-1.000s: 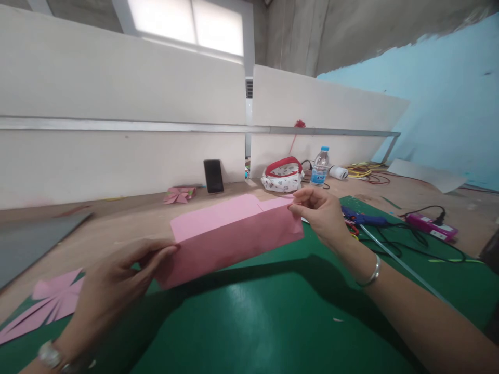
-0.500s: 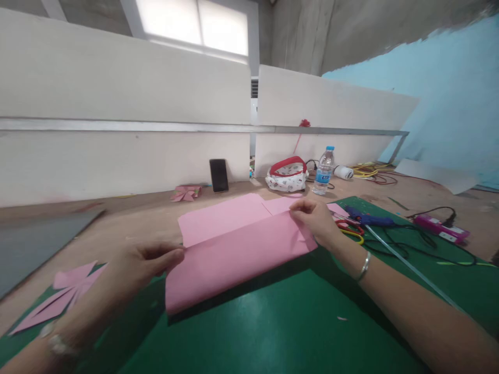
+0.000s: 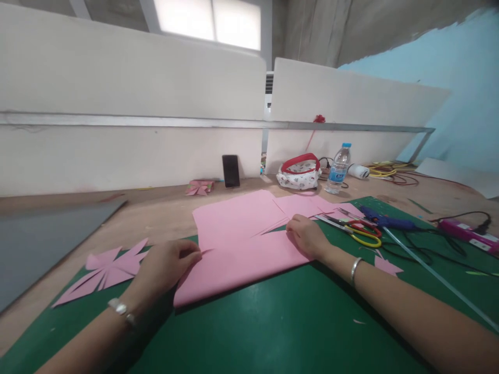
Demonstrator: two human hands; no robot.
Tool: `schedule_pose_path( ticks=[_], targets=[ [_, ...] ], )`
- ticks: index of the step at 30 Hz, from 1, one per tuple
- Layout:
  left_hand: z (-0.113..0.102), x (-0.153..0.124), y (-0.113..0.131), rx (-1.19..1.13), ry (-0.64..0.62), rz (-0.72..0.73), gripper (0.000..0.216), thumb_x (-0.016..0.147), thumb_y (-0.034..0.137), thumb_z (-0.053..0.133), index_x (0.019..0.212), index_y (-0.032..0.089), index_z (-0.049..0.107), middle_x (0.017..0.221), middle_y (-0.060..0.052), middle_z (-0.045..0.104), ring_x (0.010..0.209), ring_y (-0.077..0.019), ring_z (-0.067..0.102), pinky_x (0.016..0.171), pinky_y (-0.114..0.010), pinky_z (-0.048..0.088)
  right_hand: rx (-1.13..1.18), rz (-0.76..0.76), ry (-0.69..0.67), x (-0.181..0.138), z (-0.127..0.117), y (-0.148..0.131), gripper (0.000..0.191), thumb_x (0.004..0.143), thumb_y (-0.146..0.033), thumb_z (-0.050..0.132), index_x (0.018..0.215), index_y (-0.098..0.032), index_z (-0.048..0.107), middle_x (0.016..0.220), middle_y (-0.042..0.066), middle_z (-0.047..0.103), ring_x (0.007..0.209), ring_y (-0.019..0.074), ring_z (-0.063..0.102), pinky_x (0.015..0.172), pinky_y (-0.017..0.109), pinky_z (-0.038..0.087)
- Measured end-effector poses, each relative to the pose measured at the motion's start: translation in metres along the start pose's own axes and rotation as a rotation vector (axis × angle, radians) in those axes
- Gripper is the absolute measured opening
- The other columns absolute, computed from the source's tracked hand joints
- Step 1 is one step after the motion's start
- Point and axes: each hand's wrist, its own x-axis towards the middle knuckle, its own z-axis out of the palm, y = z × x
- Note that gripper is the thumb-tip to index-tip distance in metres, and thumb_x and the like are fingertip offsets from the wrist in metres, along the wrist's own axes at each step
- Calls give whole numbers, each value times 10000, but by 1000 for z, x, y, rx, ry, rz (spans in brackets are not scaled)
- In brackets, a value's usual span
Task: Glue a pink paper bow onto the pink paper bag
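A sheet of pink paper [image 3: 241, 267] lies folded over on the green cutting mat [image 3: 257, 332], its rounded fold facing me. My left hand [image 3: 169, 265] pinches the left end of its upper edge between thumb and fingers. At the right end of that edge, my right hand [image 3: 307, 236] is closed on the paper, fingers curled. Behind the fold, more pink paper [image 3: 234, 215] lies flat. Scissors [image 3: 351, 228] with red and yellow handles rest just right of my right hand. A pink paper flower cutout [image 3: 105, 267] lies left of my left hand.
Toward the back stand a phone [image 3: 231, 171], a white pouch [image 3: 298, 174] with red trim and a water bottle [image 3: 338, 171]. A blue glue gun [image 3: 385, 218] with its cord and a purple power strip [image 3: 470, 236] lie at right. White panels [image 3: 132, 156] border the table.
Both hands have brought the folded paper's upper edge down, so the fold lies flatter on the mat. My view has shifted left, and the scissors and the whole flower cutout now show.
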Motion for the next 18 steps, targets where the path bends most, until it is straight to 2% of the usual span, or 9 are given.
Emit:
schedule_pose_path(
  ticks=[3,6,11,13,18],
  targets=[
    [1,-1,2,91,3,66,296,757,396,461,709,202,679,858,-90,706,806,-287,599,655,-346,361,-129,-32,-36,0,1,-4,174,822,-98,501,749,-146,651,840,66,588,760,156,534,660,263,360],
    [-3,-2,4,144,-39,83,277,751,372,456,663,200,655,768,-90,696,737,-283,596,613,-344,343,-239,-57,-72,1,1,-6,184,828,-123,484,744,-145,647,825,75,579,758,165,526,641,267,332],
    [-11,-3,3,103,-252,78,186,686,339,527,619,215,648,646,-14,691,627,-213,612,545,-285,372,-355,-112,-166,3,-8,-7,178,851,-144,471,815,-151,645,849,84,592,793,178,541,631,261,329],
    [-12,-4,2,98,-296,83,154,670,314,533,619,211,637,611,1,673,600,-194,605,525,-268,371,-387,-124,-206,3,-12,-10,185,862,-149,462,846,-152,647,864,90,603,793,184,554,618,260,335],
    [-8,-7,6,196,-211,139,129,701,258,499,674,203,613,654,-19,636,622,-209,573,525,-285,323,-454,-104,-292,0,-20,-24,233,827,-77,455,929,-136,656,891,133,631,799,220,594,609,268,366]
  ],
)
